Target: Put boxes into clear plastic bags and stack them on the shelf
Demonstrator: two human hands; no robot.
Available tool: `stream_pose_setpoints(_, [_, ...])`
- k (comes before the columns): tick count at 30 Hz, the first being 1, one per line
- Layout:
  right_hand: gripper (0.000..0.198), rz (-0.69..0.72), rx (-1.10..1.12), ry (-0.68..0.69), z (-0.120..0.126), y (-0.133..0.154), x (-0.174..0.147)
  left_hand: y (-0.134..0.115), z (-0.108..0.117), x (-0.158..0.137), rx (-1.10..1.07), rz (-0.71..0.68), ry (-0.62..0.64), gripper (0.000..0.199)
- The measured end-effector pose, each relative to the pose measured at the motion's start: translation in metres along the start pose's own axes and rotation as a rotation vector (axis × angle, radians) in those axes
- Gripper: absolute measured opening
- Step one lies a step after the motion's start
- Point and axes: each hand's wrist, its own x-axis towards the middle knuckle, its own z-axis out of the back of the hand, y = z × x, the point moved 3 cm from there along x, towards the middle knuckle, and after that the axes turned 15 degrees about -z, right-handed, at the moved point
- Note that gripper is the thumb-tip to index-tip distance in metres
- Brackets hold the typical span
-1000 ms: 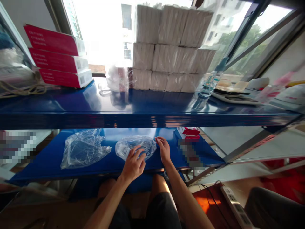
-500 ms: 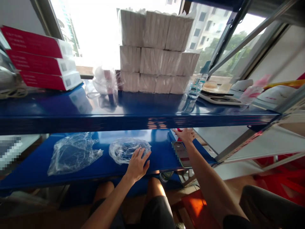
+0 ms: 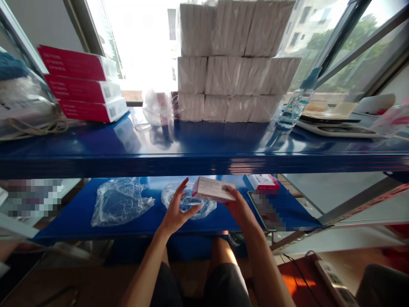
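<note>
My right hand (image 3: 238, 208) grips one end of a small white carton (image 3: 213, 189) with a pink end, holding it tilted above the lower blue shelf. Just left of the carton, my left hand (image 3: 177, 209) is open, thumb and fingers spread, not touching it. Beneath the carton and partly hidden by it lies a coil of clear plastic film (image 3: 204, 211). Further left a crumpled clear plastic bag (image 3: 119, 202) rests flat. A pink and white box (image 3: 263, 182) lies at the right of the shelf, with a phone (image 3: 263, 209) in front of it.
Above my hands runs the upper blue shelf (image 3: 143, 147), its front edge close over them. On it stand stacked red and white boxes (image 3: 83, 87), plastic-wrapped white packs (image 3: 236, 76), a clear bottle (image 3: 295, 106) and a scale (image 3: 338, 130). A power strip (image 3: 335, 281) lies low right.
My right hand has moved left from the shelf's right side and now holds the white carton. My left hand has lifted off the coiled film and turned towards the carton. The view has shifted.
</note>
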Motion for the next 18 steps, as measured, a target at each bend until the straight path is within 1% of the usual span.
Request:
stream_pose_setpoints(2, [0.066, -0.116, 0.07, 0.065, -0.025, -0.014, -0.007, -0.008, 0.006, -0.006, -0.054, 0.017, -0.003, 0.077])
stream_pose_setpoints(3, [0.072, -0.156, 0.078, 0.095, -0.035, -0.021, -0.01, -0.011, 0.008, -0.009, -0.071, 0.048, -0.037, 0.072])
stream_pose_setpoints(4, [0.077, -0.178, 0.083, 0.12, -0.043, -0.027, -0.013, -0.013, 0.011, -0.012, -0.071, 0.094, -0.088, 0.07])
stream_pose_setpoints(6, [0.082, -0.178, 0.094, 0.145, -0.052, -0.039, -0.02, -0.018, 0.016, -0.019, -0.023, 0.21, -0.21, 0.067])
stream_pose_setpoints(8, [0.079, -0.145, 0.078, 0.115, -0.055, -0.047, -0.029, -0.025, 0.023, -0.025, 0.016, 0.31, -0.293, 0.063])
stream_pose_setpoints(11, [0.072, -0.106, 0.011, 0.013, -0.058, -0.051, -0.044, -0.041, 0.03, -0.035, -0.069, 0.375, -0.318, 0.062])
stream_pose_setpoints(14, [0.067, -0.09, -0.013, -0.069, -0.063, -0.042, -0.057, -0.055, 0.033, -0.046, -0.215, 0.437, -0.335, 0.068])
stream_pose_setpoints(16, [0.063, -0.071, -0.035, -0.113, -0.065, -0.034, -0.062, -0.06, 0.034, -0.051, -0.251, 0.473, -0.345, 0.073])
stream_pose_setpoints(18, [0.058, -0.058, -0.068, -0.109, -0.066, -0.031, -0.065, -0.062, 0.035, -0.055, -0.25, 0.49, -0.349, 0.075])
